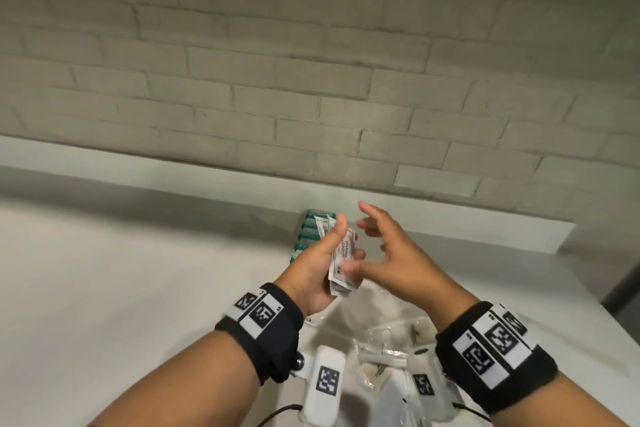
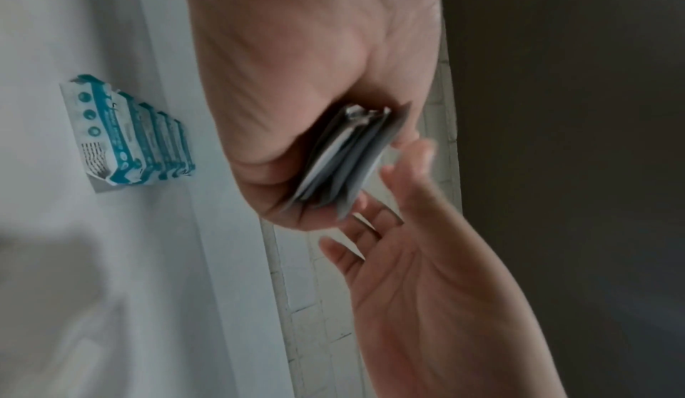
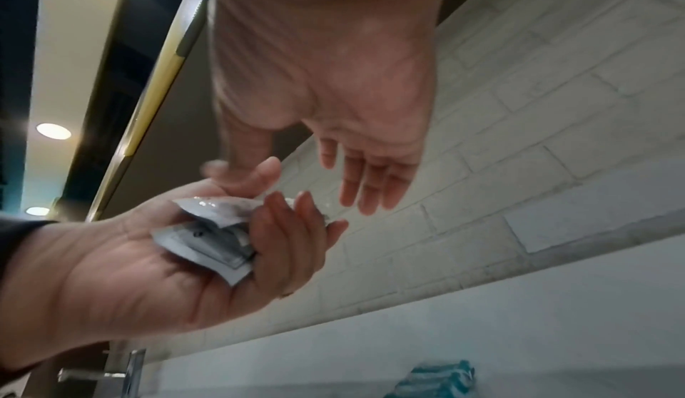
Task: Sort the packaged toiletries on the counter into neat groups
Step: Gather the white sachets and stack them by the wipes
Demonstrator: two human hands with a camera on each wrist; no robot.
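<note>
Teal packets by the backsplash are mostly hidden behind the left hand in the head view — can't count them. Sachet stack print is only partly readable. Clear wrappers at bottom center — blurry, contents unclear.

Dim, even indoor light; soft shadow on the worktop in the head view. Brick lines bow near frame edges. Wrist views soft, fingertips motion-blurred. Round ceiling lamp glares in right wrist view.
</note>
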